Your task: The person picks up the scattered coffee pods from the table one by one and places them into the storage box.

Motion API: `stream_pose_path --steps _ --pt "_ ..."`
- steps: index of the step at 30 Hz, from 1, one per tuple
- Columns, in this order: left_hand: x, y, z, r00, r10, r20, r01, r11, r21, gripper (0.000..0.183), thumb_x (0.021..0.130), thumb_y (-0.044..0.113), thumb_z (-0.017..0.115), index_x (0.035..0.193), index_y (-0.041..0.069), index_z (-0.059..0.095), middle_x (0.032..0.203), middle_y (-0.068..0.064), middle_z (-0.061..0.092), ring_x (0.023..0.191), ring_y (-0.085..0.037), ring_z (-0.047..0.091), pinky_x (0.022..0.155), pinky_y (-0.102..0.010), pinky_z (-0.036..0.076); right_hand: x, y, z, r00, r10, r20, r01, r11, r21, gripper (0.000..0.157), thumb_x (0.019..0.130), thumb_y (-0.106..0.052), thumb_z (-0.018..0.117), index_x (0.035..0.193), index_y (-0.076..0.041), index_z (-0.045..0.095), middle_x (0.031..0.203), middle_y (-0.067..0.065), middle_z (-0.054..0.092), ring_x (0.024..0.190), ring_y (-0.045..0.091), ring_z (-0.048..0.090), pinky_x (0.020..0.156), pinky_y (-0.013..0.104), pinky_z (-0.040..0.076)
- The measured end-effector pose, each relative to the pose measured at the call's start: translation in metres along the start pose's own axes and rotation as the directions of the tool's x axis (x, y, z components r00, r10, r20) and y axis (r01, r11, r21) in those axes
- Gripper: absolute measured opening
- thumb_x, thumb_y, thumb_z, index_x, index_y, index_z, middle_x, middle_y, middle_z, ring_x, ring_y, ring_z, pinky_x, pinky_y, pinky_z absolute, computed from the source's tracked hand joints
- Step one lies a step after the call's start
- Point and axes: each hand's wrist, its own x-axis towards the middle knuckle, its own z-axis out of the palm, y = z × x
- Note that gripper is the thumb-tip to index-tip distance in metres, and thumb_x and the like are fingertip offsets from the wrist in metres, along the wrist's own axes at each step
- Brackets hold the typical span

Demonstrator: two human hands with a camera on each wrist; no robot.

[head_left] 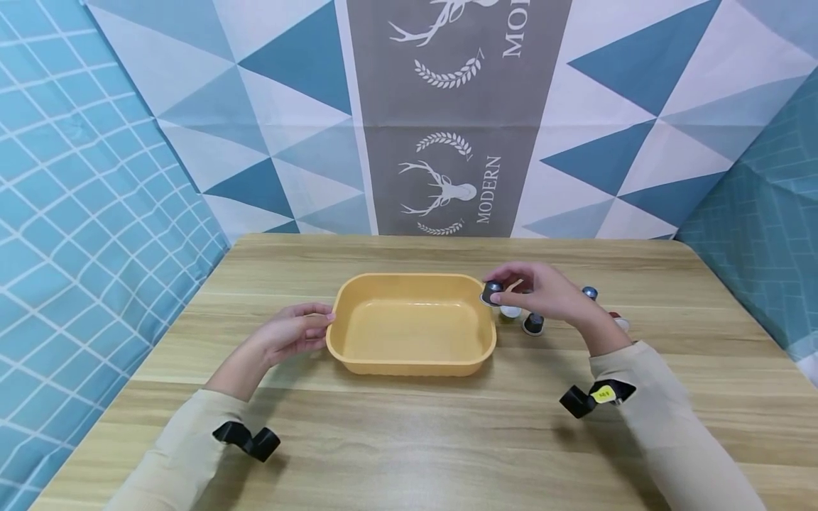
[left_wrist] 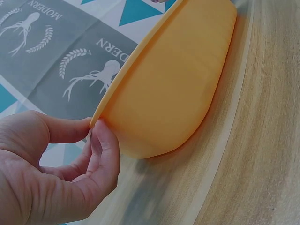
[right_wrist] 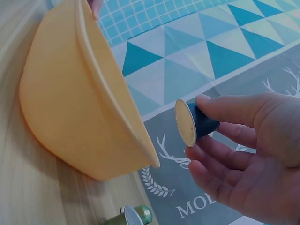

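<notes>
A yellow-orange plastic basin (head_left: 412, 369) stands on the wooden table, its inside bare in the head view. My left hand (head_left: 297, 332) pinches the left end of the basin's rim between thumb and fingers, as the left wrist view (left_wrist: 61, 164) shows closely. Just above the right end of the rim, my right hand (head_left: 540, 289) holds a dark blue coffee capsule (right_wrist: 205, 123) between thumb and fingers. The capsule's pale foil lid (right_wrist: 185, 123) faces the basin in the right wrist view. Beneath and beside the right hand lie a pale-lidded capsule (head_left: 510, 311) and a black capsule (head_left: 533, 325).
A blue capsule (head_left: 590, 292) lies behind the right wrist, and a reddish capsule (head_left: 620, 322) is partly hidden by that forearm. In the right wrist view, a green capsule (right_wrist: 145, 214) lies near the basin. A patterned cloth (head_left: 441, 128) hangs behind the table (head_left: 409, 433).
</notes>
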Motion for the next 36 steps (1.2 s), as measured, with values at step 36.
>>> stream_pose_path --steps 36 --pt "0.001 0.0 -0.001 1.0 -0.009 0.019 0.009 1.0 -0.008 0.037 0.097 0.016 0.053 0.126 -0.001 0.039 0.085 0.007 0.063 0.077 -0.003 0.061 0.072 -0.018 0.055 0.05 -0.022 0.02 0.988 -0.017 0.152 -0.006 0.988 0.155 0.034 0.088 -0.02 0.07 0.121 -0.011 0.063 0.112 0.007 0.069 0.105 0.02 0.062 0.093 0.036 0.052"
